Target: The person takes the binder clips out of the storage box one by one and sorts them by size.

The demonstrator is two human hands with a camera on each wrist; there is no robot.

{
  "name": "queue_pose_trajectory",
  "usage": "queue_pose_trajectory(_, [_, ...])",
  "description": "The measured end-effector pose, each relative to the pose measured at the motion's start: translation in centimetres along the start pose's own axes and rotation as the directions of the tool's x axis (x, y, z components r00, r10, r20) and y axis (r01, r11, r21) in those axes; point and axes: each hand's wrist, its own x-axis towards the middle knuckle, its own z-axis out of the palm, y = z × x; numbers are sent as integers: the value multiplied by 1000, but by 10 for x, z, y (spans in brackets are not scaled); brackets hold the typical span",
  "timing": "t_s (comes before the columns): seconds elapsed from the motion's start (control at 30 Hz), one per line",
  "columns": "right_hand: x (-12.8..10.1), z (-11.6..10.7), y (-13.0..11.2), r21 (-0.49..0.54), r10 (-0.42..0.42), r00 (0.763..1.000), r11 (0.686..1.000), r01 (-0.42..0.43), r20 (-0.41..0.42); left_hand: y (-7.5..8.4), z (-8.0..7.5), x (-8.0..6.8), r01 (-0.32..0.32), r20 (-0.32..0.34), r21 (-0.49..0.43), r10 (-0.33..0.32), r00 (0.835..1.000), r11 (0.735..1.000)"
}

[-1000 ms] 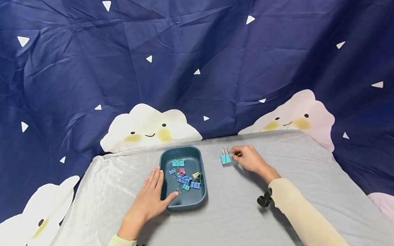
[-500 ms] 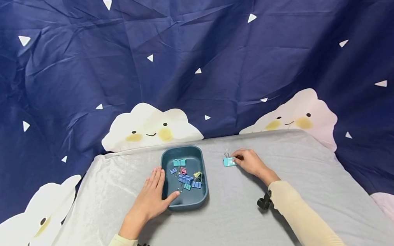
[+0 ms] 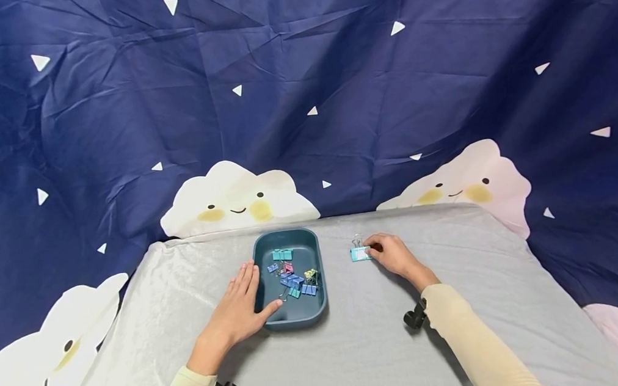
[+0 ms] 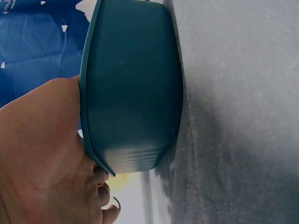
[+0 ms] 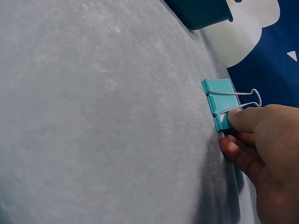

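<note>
Nearest the person, two pale sleeves are reaching forward over the grey tabletop (image 3: 356, 348), a small black camera mount sitting at each wrist.

The left hand (image 3: 237, 313) is lying flat, fingers straight and close together, alongside the left wall of the dark teal tray (image 3: 319, 311); its thumb is touching the tray's near left corner. In the left wrist view the palm is pressing against the tray's (image 4: 133, 88) outer wall. It is holding nothing.

Inside the tray a loose heap of small binder clips (image 3: 291, 277) is lying, mostly blue and teal with a pink and a yellow one among them.

Further right, and level with the far half of the tray, the right hand (image 3: 394, 256) is pinching a teal binder clip (image 3: 359, 253) that is sitting on the cloth. In the right wrist view the thumb and fingertips (image 5: 243, 119) are curling round the clip's (image 5: 218, 102) wire handles at its right end, the teal body pointing left, away from the palm and toward the tray. The clip's long axis is running roughly left to right, and it is lying well apart from the tray's right wall, with bare cloth between. The right hand is far nearer to it than the left.

Behind the tabletop a navy backdrop (image 3: 300, 95) with white triangles and smiling clouds is hanging.
</note>
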Motion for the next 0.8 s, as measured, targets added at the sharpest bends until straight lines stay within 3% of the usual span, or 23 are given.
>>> queue_pose_trajectory(0.37, [1,-3,1,29,5,1000,1000,-5,1,1,-1,-1,9,-4,-10,-9,1000,1000])
queue_pose_trajectory(0.8, [3,-14,-14,31,-33,997,999,35,-66,3,-3,-2,-2,-13,-12,2,1000,1000])
